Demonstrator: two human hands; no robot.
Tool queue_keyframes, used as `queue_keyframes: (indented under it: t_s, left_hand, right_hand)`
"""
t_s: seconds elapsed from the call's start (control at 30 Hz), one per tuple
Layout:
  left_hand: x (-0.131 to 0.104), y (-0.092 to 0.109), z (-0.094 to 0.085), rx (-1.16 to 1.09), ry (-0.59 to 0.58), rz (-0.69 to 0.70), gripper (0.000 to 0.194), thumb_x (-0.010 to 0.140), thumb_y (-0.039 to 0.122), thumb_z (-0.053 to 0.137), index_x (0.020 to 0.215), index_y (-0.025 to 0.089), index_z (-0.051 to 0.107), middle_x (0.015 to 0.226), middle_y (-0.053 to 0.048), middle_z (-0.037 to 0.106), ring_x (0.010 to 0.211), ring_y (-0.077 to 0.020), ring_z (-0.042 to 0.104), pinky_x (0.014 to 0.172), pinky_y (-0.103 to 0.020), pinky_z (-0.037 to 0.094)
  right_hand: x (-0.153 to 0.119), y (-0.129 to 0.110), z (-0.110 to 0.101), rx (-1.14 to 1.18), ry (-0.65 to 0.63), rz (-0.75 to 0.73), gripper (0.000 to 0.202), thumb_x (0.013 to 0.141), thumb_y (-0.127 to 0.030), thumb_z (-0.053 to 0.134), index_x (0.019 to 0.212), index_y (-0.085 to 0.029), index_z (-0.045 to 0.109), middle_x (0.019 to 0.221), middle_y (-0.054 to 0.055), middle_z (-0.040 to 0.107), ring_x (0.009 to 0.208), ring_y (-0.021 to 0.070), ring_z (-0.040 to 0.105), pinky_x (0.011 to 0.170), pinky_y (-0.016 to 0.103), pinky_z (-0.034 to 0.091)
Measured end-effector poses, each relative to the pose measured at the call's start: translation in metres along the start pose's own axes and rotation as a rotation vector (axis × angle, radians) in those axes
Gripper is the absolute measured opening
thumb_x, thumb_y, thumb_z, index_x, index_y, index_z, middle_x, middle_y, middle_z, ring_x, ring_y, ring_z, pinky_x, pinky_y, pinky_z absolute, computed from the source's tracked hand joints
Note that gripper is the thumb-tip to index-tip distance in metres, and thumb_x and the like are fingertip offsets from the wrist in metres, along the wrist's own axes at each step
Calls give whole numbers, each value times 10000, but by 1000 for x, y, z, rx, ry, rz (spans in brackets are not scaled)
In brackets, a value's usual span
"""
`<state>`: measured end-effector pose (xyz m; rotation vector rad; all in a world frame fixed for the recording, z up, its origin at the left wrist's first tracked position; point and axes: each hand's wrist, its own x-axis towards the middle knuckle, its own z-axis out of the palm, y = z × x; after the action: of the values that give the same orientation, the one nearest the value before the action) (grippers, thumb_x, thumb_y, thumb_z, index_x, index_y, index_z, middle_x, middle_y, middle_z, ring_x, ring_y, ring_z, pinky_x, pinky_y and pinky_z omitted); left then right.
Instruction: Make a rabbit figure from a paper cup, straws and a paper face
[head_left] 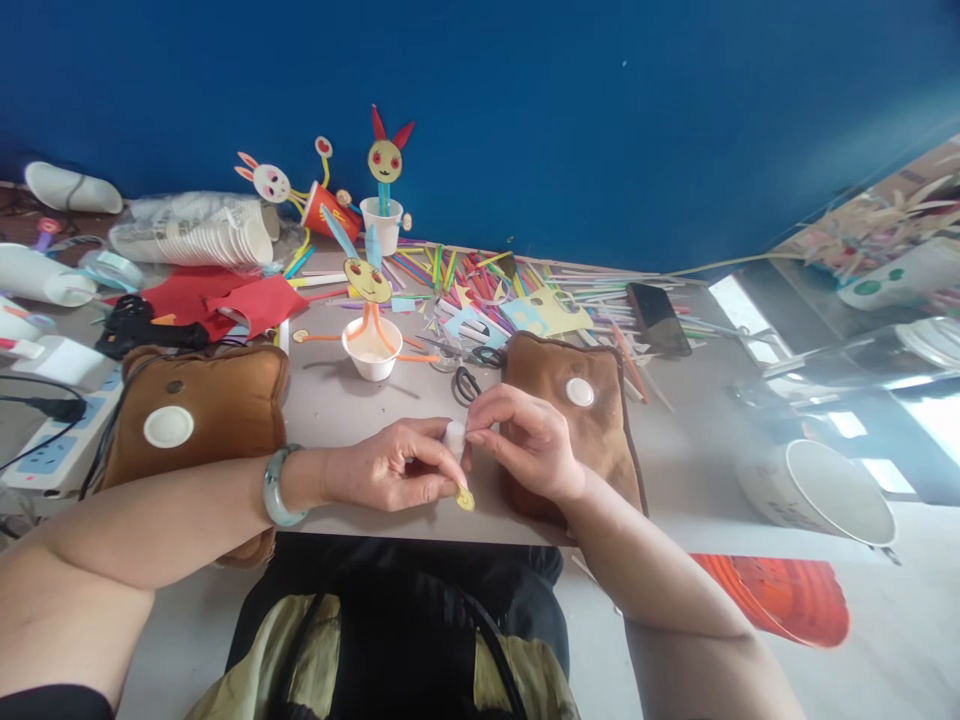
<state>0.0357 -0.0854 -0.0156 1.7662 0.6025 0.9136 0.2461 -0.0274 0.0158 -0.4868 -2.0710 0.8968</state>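
Observation:
My left hand (401, 465) has its fingers closed on a small yellow paper disc (465, 498) near the table's front edge. Between my two hands stands a small white cylindrical piece (454, 437), beside my left fingers. My right hand (529, 437) is pinched at this white piece; whatever lies between its fingertips is too small to make out. Behind the hands, a white paper cup (373, 350) carries a yellow rabbit face (367, 281) with blue ears and orange arms.
Brown cushions (225, 420) (570, 440) flank the hands. Black-handled scissors (466, 385) lie beyond them, before scattered coloured straws (450, 268) and paper scraps. A phone (658, 318) lies right, a power strip (67, 435) left, and a white bucket (832, 495) at the right edge.

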Motion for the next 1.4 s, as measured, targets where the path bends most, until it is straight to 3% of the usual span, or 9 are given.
queue_keyframes:
  t_s: [0.17, 0.43, 0.53, 0.63, 0.8, 0.93, 1.1, 1.4]
  left_hand:
    - [0, -3, 0, 18, 9, 14, 175, 936, 276, 627, 936, 173, 768, 905, -81, 617, 834, -150, 602, 760, -262, 521]
    - [1, -1, -1, 40, 11, 60, 198, 958, 259, 585, 969, 175, 763, 948, -97, 626, 839, -152, 614, 789, -281, 535]
    - [0, -1, 0, 106, 28, 69, 204, 957, 267, 584, 970, 174, 765, 949, -97, 620, 813, -144, 599, 770, -273, 539]
    - [-1, -2, -1, 155, 28, 48, 211, 956, 274, 587, 980, 175, 772, 944, -91, 605, 804, -139, 590, 756, -265, 536]
    - [-1, -1, -1, 196, 35, 55, 221, 961, 272, 577, 976, 174, 775, 936, -88, 594, 788, -133, 578, 738, -254, 524]
    - [-2, -1, -1, 219, 26, 22, 218, 959, 258, 575, 1002, 181, 774, 924, -82, 589, 789, -136, 583, 739, -252, 527]
    - [-1, -2, 0, 269, 18, -25, 209, 951, 285, 587, 988, 188, 768, 936, -73, 593, 789, -137, 593, 759, -256, 539]
    - [-1, -3, 0, 352, -2, -43, 208, 938, 247, 586, 1005, 202, 777, 887, -51, 565, 803, -135, 579, 724, -236, 503]
  right_hand:
    - [-2, 1, 3, -17, -15, -16, 103, 958, -250, 605, 862, -216, 614, 792, 41, 668, 750, 171, 633, 678, 310, 520]
    - [-4, 1, 1, 269, 73, 249, 357, 1027, -452, 463, 770, -211, 521, 756, 19, 591, 596, 120, 515, 579, 285, 448]
    - [-2, 1, -4, 346, 55, 253, 362, 945, -480, 621, 723, -208, 534, 718, 11, 589, 627, 129, 537, 589, 282, 454]
    - [0, 1, -6, 381, 42, 278, 308, 787, -363, 829, 734, -208, 567, 728, 6, 631, 673, 139, 590, 635, 288, 494]
    - [-1, 3, -6, 441, 48, 284, 260, 769, -295, 846, 701, -201, 613, 726, 21, 698, 671, 158, 655, 613, 294, 529]
    - [-1, 2, -4, 303, 92, 183, 174, 784, -235, 830, 741, -211, 664, 791, 29, 712, 734, 164, 666, 682, 313, 544]
    - [0, 2, -2, 52, 40, 48, 88, 831, -223, 784, 899, -232, 730, 883, 38, 695, 782, 164, 644, 701, 316, 542]
    - [0, 2, 1, -148, -32, -53, 57, 935, -214, 654, 884, -205, 678, 844, 40, 670, 815, 175, 643, 767, 343, 518]
